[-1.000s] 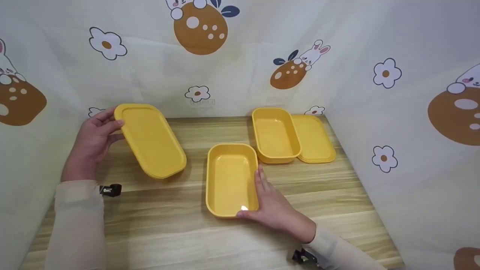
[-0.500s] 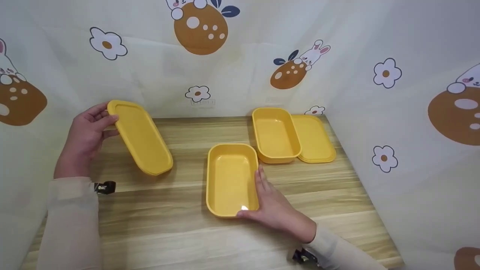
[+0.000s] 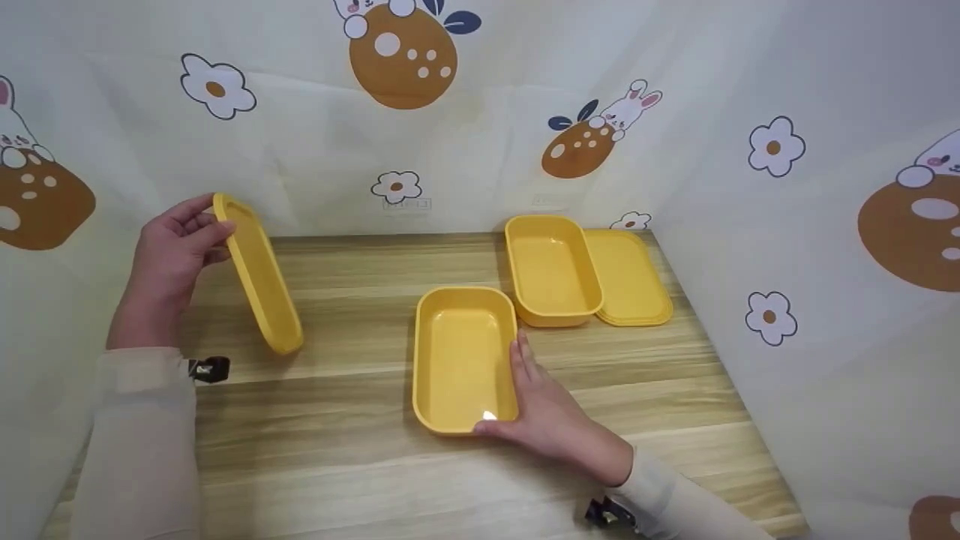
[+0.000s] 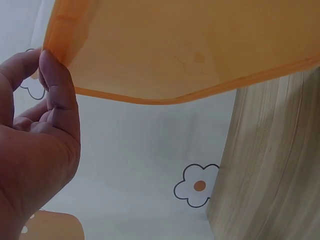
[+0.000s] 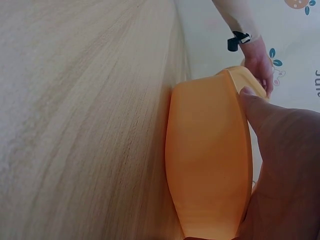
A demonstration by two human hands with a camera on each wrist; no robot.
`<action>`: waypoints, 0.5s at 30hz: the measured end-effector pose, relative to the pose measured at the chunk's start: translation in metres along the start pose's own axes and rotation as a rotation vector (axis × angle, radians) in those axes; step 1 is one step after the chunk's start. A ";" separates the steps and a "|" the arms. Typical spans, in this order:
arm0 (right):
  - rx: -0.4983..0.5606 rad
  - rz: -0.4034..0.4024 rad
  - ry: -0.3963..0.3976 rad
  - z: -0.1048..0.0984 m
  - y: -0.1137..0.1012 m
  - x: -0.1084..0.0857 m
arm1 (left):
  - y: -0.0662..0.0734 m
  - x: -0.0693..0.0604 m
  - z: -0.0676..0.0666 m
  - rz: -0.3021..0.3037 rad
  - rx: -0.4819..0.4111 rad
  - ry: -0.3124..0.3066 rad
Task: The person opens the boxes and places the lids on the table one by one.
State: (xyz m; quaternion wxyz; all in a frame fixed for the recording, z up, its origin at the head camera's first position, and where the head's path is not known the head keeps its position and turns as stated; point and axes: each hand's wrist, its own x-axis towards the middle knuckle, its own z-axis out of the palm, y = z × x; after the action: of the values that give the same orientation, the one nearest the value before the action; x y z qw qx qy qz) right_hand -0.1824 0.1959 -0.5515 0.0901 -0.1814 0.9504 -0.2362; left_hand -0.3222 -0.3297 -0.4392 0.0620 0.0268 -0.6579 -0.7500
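My left hand (image 3: 169, 259) pinches a yellow food container lid (image 3: 264, 281) by its far left edge. The lid is raised at the left and tilted nearly edge-on in the head view. From the left wrist, its broad face (image 4: 175, 45) spreads overhead, and the thumb and fingers grip its rim. A yellow rectangular food container (image 3: 461, 367), with nothing visible inside, stands upright mid-table. My right hand (image 3: 551, 416) holds it at the near right corner, thumb on the near rim and fingers along the right side. In the right wrist view the container's wall (image 5: 207, 145) meets the tabletop.
A second yellow container (image 3: 553, 274) stands at the back right, open side up. It partly covers another yellow lid (image 3: 631, 281) lying flat beside it. Pale printed fabric (image 3: 495, 142) walls the wood-patterned table (image 3: 360, 472) at the back and both sides.
My left hand has moved a little left and back, and the lid has turned from showing its broad face to nearly edge-on. The right hand and its container have stayed put.
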 end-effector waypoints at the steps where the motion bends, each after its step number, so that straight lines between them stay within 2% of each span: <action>1: -0.001 0.002 -0.002 0.000 0.000 0.000 | 0.001 0.000 0.000 -0.003 0.012 0.007; 11: -0.003 0.010 -0.014 0.000 0.001 -0.001 | 0.008 -0.001 0.003 -0.003 0.203 0.024; 15: 0.005 0.006 -0.011 0.000 0.001 -0.001 | 0.011 0.000 0.007 0.009 0.342 0.034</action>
State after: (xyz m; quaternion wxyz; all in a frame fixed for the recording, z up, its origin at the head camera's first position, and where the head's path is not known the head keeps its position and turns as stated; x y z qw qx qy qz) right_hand -0.1822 0.1972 -0.5524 0.0966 -0.1795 0.9498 -0.2373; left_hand -0.3220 -0.3244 -0.4270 0.0713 0.0466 -0.7749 -0.6263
